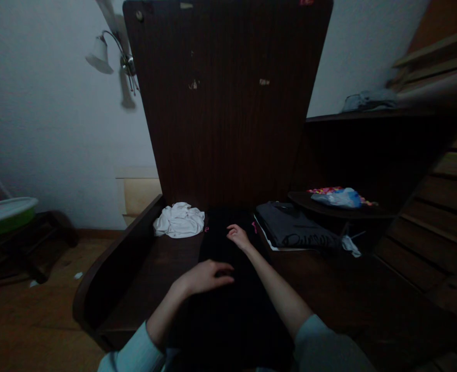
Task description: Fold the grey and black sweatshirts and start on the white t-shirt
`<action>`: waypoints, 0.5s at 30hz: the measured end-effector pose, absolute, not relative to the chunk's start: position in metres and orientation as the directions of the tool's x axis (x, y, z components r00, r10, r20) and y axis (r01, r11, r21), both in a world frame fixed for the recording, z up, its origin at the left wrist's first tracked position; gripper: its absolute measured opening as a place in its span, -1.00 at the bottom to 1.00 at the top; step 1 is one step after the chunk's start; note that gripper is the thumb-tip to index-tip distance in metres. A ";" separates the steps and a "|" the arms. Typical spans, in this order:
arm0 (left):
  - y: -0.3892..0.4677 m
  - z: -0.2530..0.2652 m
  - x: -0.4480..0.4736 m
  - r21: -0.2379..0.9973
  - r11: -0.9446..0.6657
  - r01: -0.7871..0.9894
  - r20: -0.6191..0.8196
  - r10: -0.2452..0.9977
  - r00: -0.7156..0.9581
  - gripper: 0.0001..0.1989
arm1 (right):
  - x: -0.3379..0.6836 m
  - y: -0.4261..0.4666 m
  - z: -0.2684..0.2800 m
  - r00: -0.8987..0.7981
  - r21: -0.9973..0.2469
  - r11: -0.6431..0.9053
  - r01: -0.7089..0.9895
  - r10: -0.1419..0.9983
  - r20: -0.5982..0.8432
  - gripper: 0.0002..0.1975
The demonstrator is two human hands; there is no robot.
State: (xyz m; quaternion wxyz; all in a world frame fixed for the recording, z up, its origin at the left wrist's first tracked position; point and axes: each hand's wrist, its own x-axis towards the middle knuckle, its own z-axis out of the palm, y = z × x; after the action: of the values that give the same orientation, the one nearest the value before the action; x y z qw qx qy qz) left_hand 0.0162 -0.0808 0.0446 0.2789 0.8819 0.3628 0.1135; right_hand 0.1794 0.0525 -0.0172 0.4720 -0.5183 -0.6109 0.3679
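A long black garment [228, 320] lies stretched out on the dark wooden bench, with small pink details on both sides near its far end. Over its middle, at the left side, is my left hand [208, 276], thumb and fingers apart with nothing between them. My right hand [239, 237] reaches farther forward over the upper part of the garment, fingers loosely bent and apart, holding nothing. Whether either palm touches the cloth is hard to tell in the dim light. A crumpled white cloth [179, 220] lies left of the garment's far end.
Folded dark clothes [290, 225] with lettering lie to the right. A plastic bag [339, 198] rests on a low corner shelf. The bench's armrest [112, 268] bounds the left, a tall wooden panel [228, 103] the back. A green basin [9, 219] stands on a stool, far left.
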 end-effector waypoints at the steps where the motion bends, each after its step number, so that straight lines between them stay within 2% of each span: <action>1: -0.060 0.046 0.016 0.550 -0.528 0.648 0.053 0.796 0.603 -0.68 | 0.180 0.053 -0.017 -0.010 -0.935 0.194 0.298 0.980 0.200 -0.77; 3: -0.021 0.041 0.014 0.489 -0.329 0.808 0.150 0.944 0.294 -0.74 | 0.180 0.053 -0.017 0.000 -0.925 0.195 0.327 0.978 0.206 -0.76; 5: 0.006 0.028 0.012 0.451 -0.165 0.877 0.241 0.969 0.058 -0.76 | 0.180 0.054 -0.016 -0.002 -0.914 0.191 0.357 0.979 0.204 -0.73; 6: 0.014 0.021 0.010 0.443 -0.122 0.888 0.264 0.965 0.001 -0.77 | 0.180 0.054 -0.016 -0.009 -0.910 0.187 0.369 0.980 0.198 -0.72; 10: 0.023 -0.001 0.003 0.421 -0.108 0.900 0.305 0.952 -0.029 -0.81 | 0.178 0.054 -0.016 -0.044 -0.904 0.159 0.396 0.987 0.154 -0.66; 15: 0.020 -0.003 0.001 0.418 -0.112 0.901 0.312 0.950 -0.027 -0.87 | 0.176 0.051 -0.013 -0.094 -0.899 0.178 0.401 0.984 0.153 -0.61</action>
State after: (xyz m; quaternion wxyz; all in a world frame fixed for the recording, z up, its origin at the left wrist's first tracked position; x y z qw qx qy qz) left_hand 0.0008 0.0204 -0.0033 0.0452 0.6961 0.6648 0.2671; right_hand 0.1763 0.0509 -0.0135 0.4102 -0.5335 -0.6488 0.3553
